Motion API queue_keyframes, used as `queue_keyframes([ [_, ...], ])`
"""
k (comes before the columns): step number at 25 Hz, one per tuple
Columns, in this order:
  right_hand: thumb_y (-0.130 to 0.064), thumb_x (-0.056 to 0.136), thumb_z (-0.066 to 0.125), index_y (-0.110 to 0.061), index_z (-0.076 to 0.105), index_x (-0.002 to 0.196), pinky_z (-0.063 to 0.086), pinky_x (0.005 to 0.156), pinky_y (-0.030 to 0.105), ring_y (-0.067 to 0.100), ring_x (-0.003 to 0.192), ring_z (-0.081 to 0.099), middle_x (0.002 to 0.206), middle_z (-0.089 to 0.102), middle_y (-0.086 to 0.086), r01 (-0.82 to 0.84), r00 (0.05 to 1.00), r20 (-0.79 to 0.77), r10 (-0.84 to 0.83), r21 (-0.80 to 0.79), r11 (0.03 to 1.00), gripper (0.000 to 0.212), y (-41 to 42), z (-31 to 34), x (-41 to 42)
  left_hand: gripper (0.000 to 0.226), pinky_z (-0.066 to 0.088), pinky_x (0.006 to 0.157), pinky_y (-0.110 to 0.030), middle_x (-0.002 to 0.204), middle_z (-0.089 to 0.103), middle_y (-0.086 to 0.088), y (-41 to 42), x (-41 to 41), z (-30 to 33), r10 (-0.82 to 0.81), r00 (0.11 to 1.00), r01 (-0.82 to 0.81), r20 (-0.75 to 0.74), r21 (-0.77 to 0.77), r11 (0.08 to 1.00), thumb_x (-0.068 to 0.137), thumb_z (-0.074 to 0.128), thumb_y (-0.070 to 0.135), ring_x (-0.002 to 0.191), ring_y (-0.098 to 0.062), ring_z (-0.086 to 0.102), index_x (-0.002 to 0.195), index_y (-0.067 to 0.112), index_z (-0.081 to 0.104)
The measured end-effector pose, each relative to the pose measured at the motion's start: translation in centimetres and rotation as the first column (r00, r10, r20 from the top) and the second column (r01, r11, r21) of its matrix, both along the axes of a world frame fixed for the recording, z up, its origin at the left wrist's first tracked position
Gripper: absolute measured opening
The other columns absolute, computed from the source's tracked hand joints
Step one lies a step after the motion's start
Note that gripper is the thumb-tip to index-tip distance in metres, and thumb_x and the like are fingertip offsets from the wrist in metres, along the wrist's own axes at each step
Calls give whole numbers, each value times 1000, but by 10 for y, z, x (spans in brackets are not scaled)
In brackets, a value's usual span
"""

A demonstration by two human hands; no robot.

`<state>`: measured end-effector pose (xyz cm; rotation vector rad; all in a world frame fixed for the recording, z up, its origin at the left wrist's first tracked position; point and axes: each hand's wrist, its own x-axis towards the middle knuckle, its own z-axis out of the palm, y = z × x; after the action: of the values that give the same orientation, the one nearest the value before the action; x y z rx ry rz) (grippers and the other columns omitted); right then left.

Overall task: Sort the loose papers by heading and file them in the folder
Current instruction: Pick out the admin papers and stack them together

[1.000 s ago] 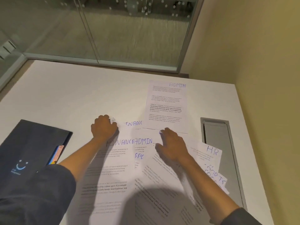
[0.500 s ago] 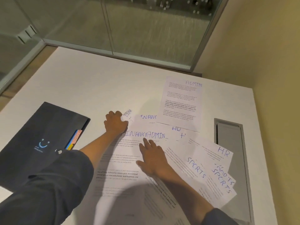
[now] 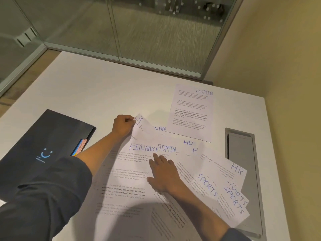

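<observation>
Lifting clear of the pile, the corner of a white printed sheet (image 3: 141, 126) now curls up where it lay flat a second ago, pinched in the left hand (image 3: 122, 126); probably a finance page, its heading half hidden. Separation has begun. The right hand (image 3: 162, 173), fingers straight and flat, pins the white sheet headed FINANCE (image 3: 132, 171). The dark blue card folder (image 3: 43, 145) lies left.

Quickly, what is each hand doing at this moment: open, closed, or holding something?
Left hand: closed, pinching the lifted corner of a paper.
Right hand: open, fingers flat on the spread papers near the ADMIN heading.
</observation>
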<state>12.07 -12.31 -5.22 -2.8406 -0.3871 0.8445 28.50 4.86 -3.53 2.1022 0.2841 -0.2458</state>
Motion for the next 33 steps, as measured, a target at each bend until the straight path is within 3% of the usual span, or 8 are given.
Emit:
queue_keyframes([
  [4,-46,95,47,-16,37,144,35,107,42,27,131,45,145,46,4,148,967,180,-179,171,974,58,-13,32,13,15,45,78,-24,93,72,1,1,-10,31,-129,977,128,171,17,992,90,63,17,88,-13,65,98,10,74],
  [9,-40,97,55,-17,27,153,33,110,42,24,141,35,156,35,3,332,845,275,-458,401,854,67,-28,95,54,18,47,80,-22,101,71,3,0,-28,89,-344,860,331,376,100,938,93,62,20,96,-11,63,104,10,74],
  [12,-37,93,63,-19,48,142,44,99,41,24,128,49,142,54,3,355,839,216,-499,476,804,55,-34,120,73,18,43,79,-10,101,71,4,-5,-41,132,-412,776,414,478,107,904,93,62,19,92,1,61,104,12,74],
  [16,-22,92,64,-22,70,79,38,57,28,15,63,56,70,64,-6,350,795,121,-594,708,613,15,-40,149,71,15,42,77,-5,98,69,6,-8,-53,185,-363,729,402,581,67,913,94,61,17,93,10,58,103,13,72],
  [21,-20,93,63,-19,77,94,53,67,29,14,79,69,89,75,-7,283,713,104,-694,862,420,14,-52,184,56,46,32,106,-32,122,57,14,5,-47,216,-181,707,111,684,146,983,84,72,33,112,1,48,126,23,57],
  [25,-20,94,65,-15,74,92,53,61,18,7,73,72,86,75,-5,248,660,40,-750,931,268,11,-80,216,49,85,15,115,-47,142,46,4,12,-38,203,127,872,-193,472,94,977,72,78,52,134,-18,37,141,23,37],
  [29,-21,92,68,-6,72,105,56,70,25,13,82,74,95,76,1,302,573,-91,-814,947,107,20,-109,223,54,51,44,104,-41,114,69,-5,-6,-53,176,-96,992,126,87,-490,862,69,77,36,101,-19,63,114,15,63],
  [33,-16,92,68,-4,69,117,56,74,26,16,86,72,105,74,7,427,449,-250,-858,903,-40,28,-129,197,59,21,52,74,-31,98,75,-8,-34,-78,148,-253,968,221,10,-523,823,82,71,11,84,-23,70,103,11,67],
])
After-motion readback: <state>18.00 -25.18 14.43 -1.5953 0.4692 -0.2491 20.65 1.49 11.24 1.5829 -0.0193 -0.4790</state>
